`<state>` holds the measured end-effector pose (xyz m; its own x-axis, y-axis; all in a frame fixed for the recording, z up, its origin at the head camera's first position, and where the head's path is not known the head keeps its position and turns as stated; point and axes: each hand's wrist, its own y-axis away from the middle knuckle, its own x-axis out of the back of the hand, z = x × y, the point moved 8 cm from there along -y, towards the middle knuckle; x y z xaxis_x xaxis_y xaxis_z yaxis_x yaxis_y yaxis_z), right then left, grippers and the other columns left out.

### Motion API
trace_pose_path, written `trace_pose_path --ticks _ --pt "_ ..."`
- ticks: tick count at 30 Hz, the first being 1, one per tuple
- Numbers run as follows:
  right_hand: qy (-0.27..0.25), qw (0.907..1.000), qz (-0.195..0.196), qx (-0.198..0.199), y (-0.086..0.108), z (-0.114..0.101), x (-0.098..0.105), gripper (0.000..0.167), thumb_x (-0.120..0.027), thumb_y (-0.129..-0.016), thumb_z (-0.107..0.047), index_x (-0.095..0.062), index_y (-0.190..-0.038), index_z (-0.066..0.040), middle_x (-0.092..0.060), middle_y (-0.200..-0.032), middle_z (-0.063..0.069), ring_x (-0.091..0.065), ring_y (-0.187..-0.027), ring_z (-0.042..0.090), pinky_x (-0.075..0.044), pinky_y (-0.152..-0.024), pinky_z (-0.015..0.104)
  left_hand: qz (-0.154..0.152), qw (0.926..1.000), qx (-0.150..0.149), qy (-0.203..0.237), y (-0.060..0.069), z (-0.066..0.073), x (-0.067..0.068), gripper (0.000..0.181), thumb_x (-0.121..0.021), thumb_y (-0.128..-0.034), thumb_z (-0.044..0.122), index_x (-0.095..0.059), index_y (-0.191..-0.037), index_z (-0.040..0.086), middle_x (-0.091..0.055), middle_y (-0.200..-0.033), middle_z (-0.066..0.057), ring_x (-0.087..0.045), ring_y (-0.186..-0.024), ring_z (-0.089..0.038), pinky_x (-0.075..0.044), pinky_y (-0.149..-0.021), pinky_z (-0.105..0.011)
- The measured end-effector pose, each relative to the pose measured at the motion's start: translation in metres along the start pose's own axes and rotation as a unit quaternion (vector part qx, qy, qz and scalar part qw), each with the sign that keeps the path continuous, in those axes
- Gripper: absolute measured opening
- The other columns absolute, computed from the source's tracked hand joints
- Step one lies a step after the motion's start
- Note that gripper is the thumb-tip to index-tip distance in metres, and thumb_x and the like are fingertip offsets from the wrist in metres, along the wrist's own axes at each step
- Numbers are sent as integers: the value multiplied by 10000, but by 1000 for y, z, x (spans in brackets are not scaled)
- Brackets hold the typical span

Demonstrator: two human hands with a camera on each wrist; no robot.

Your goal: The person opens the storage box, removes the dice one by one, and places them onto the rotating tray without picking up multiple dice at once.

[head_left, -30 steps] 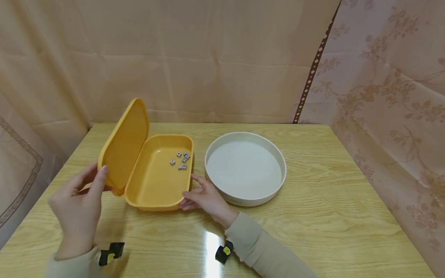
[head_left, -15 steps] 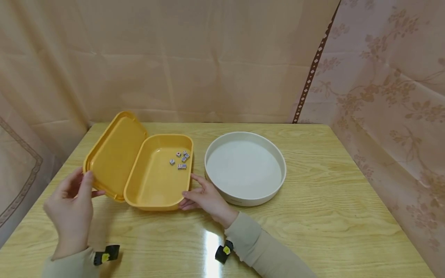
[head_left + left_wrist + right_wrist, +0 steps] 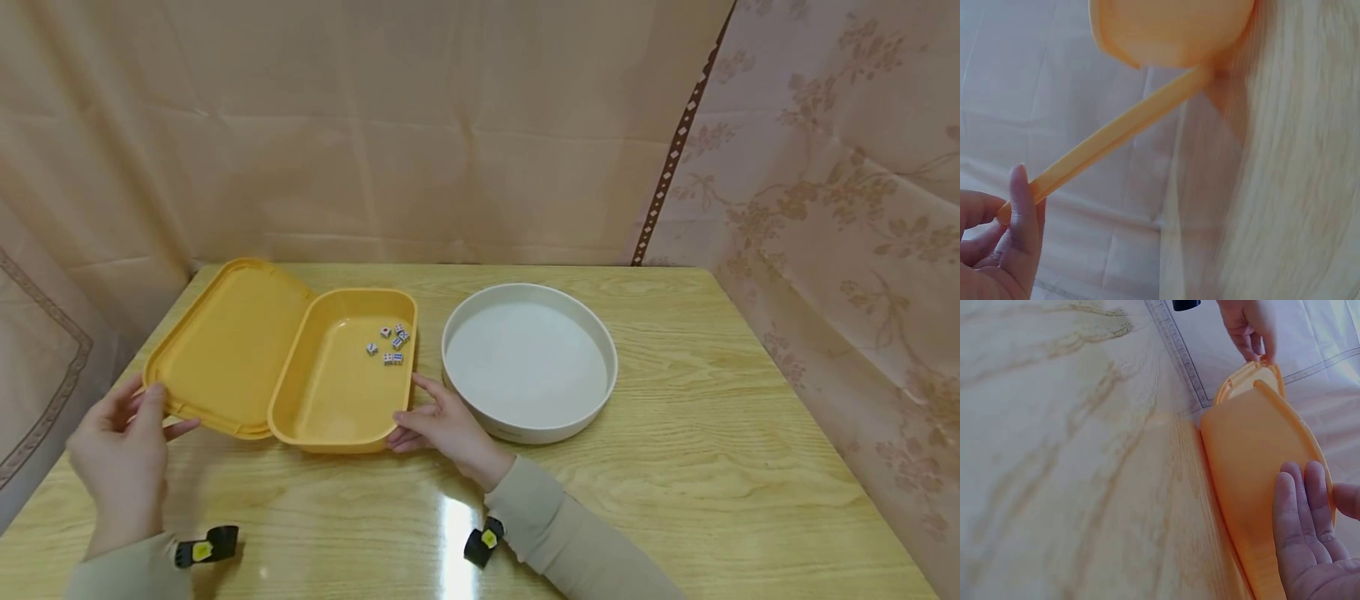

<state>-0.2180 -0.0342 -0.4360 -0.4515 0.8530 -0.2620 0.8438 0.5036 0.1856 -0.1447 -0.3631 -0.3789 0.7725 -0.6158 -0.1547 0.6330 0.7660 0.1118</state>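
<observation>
A yellow plastic box [image 3: 330, 404] stands on the table with its hinged lid [image 3: 232, 350] swung out to the left, slightly raised at the outer edge. My left hand [image 3: 123, 458] pinches the lid's near left corner between thumb and fingers; the left wrist view shows the lid's thin edge [image 3: 1104, 140] sloping down to that hand. Several small white dice [image 3: 387, 359] lie inside the box towards its right side. Against the box's near right corner rests my right hand [image 3: 453, 429]. Its straight fingers [image 3: 1307, 512] touch the outer wall in the right wrist view.
A round white tray [image 3: 528, 367] with a low rim stands just right of the box, close to my right hand. The wooden table [image 3: 712, 433] extends to the right. Curtains [image 3: 420, 133] hang behind and at both sides.
The lid has swung further left and down, from nearly upright to almost flat. My left hand has moved left and lower with it. The right hand, box and dice have stayed put.
</observation>
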Motion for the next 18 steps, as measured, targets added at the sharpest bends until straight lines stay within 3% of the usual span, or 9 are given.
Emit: trace_pose_path --ticks 6,10,13,15,18 --pt "39 10000 -15 -21 2 -1 0 708 -597 -964 -17 -206 -1554 -9 -723 -899 262 -716 -718 164 -611 -770 395 -52 9964 454 -720 -12 -8 11 499 -619 -947 84 -505 -1432 60 -568 -902 86 -618 -655 13 -534 -449 -221" --pt "50 10000 -16 -30 1 -1 0 712 -599 -963 -19 -204 -1555 -9 -725 -892 252 -719 -725 169 -611 -773 392 -178 9876 559 -1455 -20 -10 16 527 -591 -963 114 -456 -1469 61 -563 -822 148 -608 -595 50 -536 -454 -222" --pt "39 10000 -12 -32 0 -1 0 715 -600 -962 -18 -202 -1555 -8 -726 -886 246 -720 -729 173 -611 -773 391 -519 9690 405 -2380 -25 -10 17 568 -561 -984 173 -384 -1501 19 -532 -730 227 -611 -529 59 -549 -478 -230" --pt "43 10000 -18 -32 0 0 0 713 -600 -964 -21 -202 -1555 -8 -727 -884 242 -721 -731 174 -611 -773 391 -789 9522 282 -2936 -28 -11 16 599 -542 -999 213 -336 -1515 -10 -502 -709 267 -617 -515 53 -565 -508 -245" --pt "42 10000 -28 -38 0 1 0 710 -599 -967 -24 -202 -1556 -9 -727 -885 242 -720 -731 173 -611 -775 391 -1165 9301 100 -3483 -30 -13 16 610 -511 -1016 220 -298 -1506 -74 -499 -713 280 -628 -521 45 -582 -549 -264"
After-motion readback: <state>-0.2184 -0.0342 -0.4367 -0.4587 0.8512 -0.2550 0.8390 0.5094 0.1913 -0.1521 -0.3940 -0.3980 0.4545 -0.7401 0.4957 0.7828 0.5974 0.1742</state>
